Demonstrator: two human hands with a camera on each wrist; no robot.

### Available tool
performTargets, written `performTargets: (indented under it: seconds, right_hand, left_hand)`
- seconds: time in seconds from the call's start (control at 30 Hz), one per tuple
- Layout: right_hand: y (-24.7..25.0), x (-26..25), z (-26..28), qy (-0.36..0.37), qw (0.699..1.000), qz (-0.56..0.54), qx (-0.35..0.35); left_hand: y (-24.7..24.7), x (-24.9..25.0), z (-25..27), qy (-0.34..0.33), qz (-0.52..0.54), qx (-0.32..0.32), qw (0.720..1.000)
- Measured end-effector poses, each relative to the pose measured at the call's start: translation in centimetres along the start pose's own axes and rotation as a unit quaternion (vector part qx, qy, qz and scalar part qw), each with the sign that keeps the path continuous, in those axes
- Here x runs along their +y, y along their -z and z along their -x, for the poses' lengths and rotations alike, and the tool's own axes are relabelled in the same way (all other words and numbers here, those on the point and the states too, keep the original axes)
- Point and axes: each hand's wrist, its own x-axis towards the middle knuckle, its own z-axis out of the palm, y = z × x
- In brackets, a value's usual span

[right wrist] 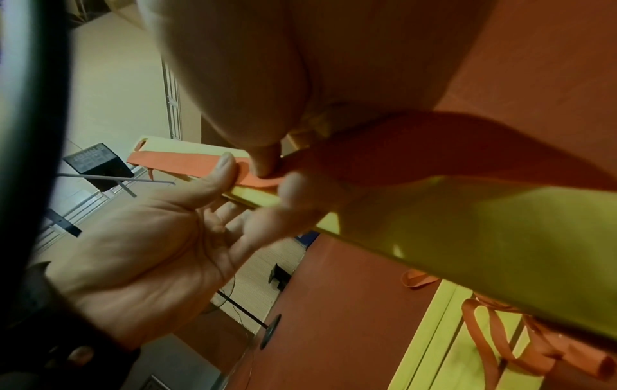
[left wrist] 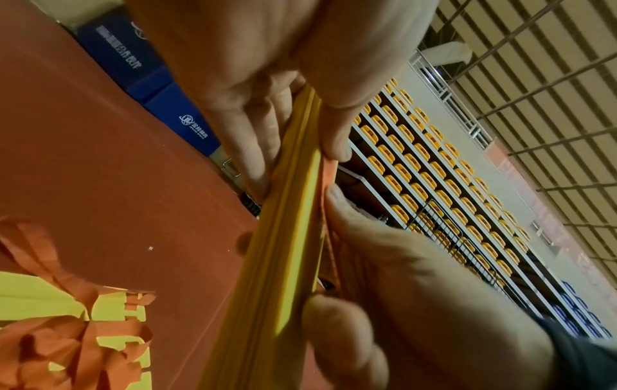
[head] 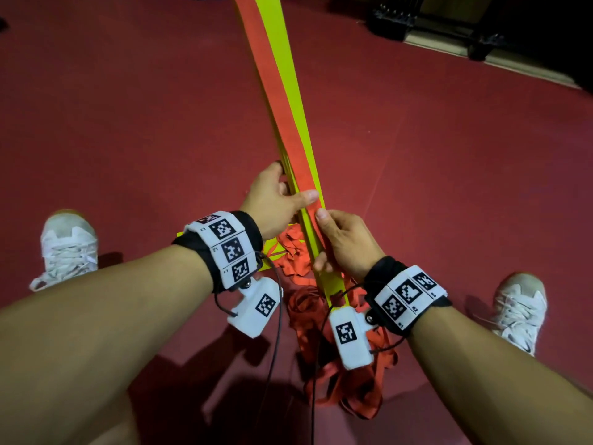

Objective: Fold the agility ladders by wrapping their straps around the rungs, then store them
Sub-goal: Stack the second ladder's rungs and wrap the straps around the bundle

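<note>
A bundle of stacked yellow rungs [head: 290, 101] points up and away from me, with an orange strap [head: 272, 75] lying along its top face. My left hand [head: 288, 194] grips the bundle from the left, its thumb [head: 309, 195] pressing the strap down. Just below it my right hand [head: 324, 242] holds the bundle's near end, thumb on the strap. The left wrist view shows the rung edges [left wrist: 287, 237] between both hands. In the right wrist view my right thumb [right wrist: 264, 161] pinches the strap [right wrist: 434, 147] against the rungs [right wrist: 467, 224]. Loose orange straps [head: 337, 364] hang to the floor in a heap.
The floor is red matting [head: 144, 123]. My white shoes [head: 69, 245] [head: 519, 309] stand on either side of the strap heap. Another yellow rung [head: 272, 252] lies on the floor under my hands. Dark equipment [head: 394, 20] sits at the far right by the mat's edge.
</note>
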Motion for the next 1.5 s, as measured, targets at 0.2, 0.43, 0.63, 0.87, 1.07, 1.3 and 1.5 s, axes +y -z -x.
performTargets:
  seconds: [0.2, 0.43, 0.63, 0.87, 1.07, 1.3, 1.5]
  right_hand:
    - [0.3, 0.5, -0.1, -0.056, 0.998, -0.021, -0.016]
    - [0.3, 1.8, -0.5, -0.102, 0.992, 0.073, -0.020]
    - [0.8, 2.5, -1.1, -0.046, 0.976, 0.210, 0.042]
    - [1.1, 2.5, -0.9, -0.047, 0.972, 0.227, 0.048]
    - [1.7, 0.9, 0.0, -0.038, 0.983, 0.176, 0.034]
    - [3.2, 1.2, -0.3, -0.046, 0.974, 0.215, 0.063]
    - [3.4, 1.8, -0.6, -0.030, 0.967, 0.242, 0.080]
  left_hand:
    - [1.0, 1.7, -0.2, -0.006, 0.041, 0.041, 0.998]
    - [1.6, 2.0, 0.0, -0.009, 0.047, 0.057, 0.997]
    - [1.0, 0.9, 0.4, 0.009, 0.063, 0.071, 0.995]
    - [0.0, -0.2, 1.6, 0.073, 0.033, -0.007, 0.997]
    - [0.0, 0.6, 1.0, 0.044, 0.032, 0.031, 0.998]
    - [1.1, 1.2, 0.0, 0.033, 0.060, 0.089, 0.994]
    - [1.8, 1.6, -0.1, 0.040, 0.080, 0.105, 0.990]
